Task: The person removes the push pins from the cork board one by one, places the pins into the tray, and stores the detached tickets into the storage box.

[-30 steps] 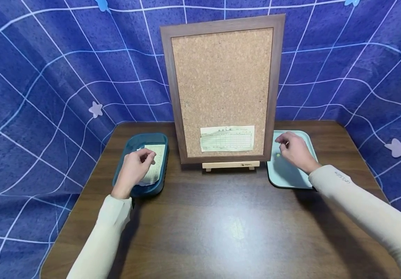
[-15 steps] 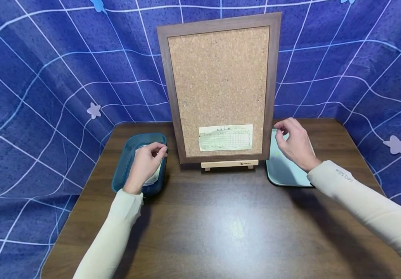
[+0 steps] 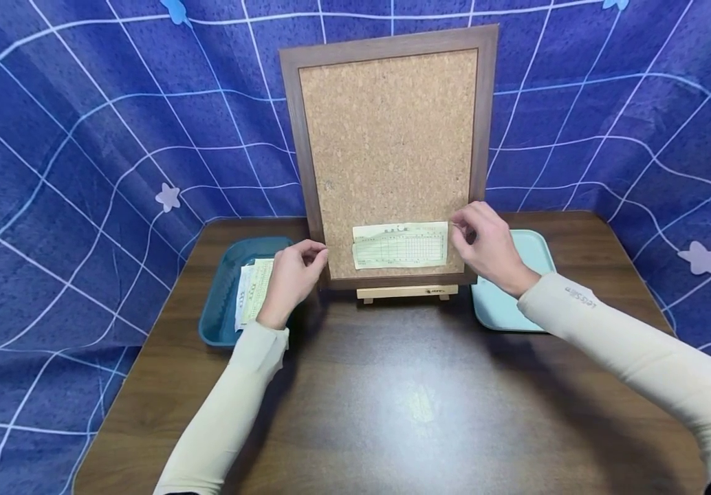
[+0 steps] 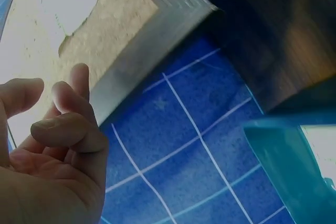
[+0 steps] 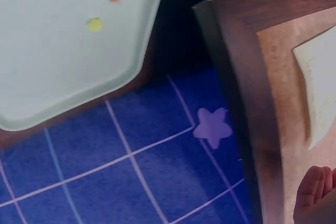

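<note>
Paper [image 3: 400, 246] on the board [image 3: 392, 144] I would steady softly by its edges, left hand [image 3: 293, 277] loosely bent, pinching nothing, right hand [image 3: 487, 240] with a grip I cannot tell from here.

A small curtained-off work corner with an office flavour; whether in a home or a workplace cannot be told. Blue cloth [image 3: 71, 185] patterned with pale grid lines and stars [image 3: 704, 261] hangs around the wood-grain counter [image 3: 355, 412] from nine through twelve to three o'clock. At twelve stands a framed corkboard [image 3: 392, 144] bearing a printed form [image 3: 400, 247]; at ten, a blue basket [image 3: 212, 302] holds more printed slips [image 3: 256, 292].
</note>
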The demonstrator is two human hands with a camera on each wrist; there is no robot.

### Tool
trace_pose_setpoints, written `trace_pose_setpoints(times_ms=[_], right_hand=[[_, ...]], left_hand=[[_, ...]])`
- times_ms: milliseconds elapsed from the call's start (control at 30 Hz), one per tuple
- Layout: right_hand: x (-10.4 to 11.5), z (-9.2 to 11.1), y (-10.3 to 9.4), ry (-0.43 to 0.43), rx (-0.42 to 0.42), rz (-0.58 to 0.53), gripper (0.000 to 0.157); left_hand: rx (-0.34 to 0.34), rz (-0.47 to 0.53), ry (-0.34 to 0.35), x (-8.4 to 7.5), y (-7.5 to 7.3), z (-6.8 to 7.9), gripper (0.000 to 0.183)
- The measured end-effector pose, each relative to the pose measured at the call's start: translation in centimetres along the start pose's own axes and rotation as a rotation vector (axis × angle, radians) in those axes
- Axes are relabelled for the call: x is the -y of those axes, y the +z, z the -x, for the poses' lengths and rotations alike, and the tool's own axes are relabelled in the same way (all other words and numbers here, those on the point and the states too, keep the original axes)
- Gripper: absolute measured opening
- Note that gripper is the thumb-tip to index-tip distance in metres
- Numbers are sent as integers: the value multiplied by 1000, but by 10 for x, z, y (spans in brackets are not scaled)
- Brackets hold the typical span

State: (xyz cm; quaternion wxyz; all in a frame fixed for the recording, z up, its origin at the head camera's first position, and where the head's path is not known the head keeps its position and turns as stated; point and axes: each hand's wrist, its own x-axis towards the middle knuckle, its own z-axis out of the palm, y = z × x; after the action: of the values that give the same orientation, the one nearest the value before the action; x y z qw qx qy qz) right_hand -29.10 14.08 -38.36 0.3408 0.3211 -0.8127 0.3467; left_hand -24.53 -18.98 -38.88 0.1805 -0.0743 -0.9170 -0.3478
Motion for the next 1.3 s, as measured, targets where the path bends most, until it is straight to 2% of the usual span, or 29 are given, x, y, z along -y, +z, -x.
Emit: trace_pose_setpoints(times_ms=[400,733,933,1300], right_hand=[[19,-14,24,-42,122,-2,14],[32,-23,40,-66,206,3,17],[35,-28,45,-64,221,28,17],[35,-32,52,-53,239,45,17]], left_hand=[[14,-59,-21,-12,21,-9,20],[-1,-87,-34,-21,31,-13,19],[11,-98,-50,-24,34,-15,19],[17,-102,-31,-30,36,-21,17]])
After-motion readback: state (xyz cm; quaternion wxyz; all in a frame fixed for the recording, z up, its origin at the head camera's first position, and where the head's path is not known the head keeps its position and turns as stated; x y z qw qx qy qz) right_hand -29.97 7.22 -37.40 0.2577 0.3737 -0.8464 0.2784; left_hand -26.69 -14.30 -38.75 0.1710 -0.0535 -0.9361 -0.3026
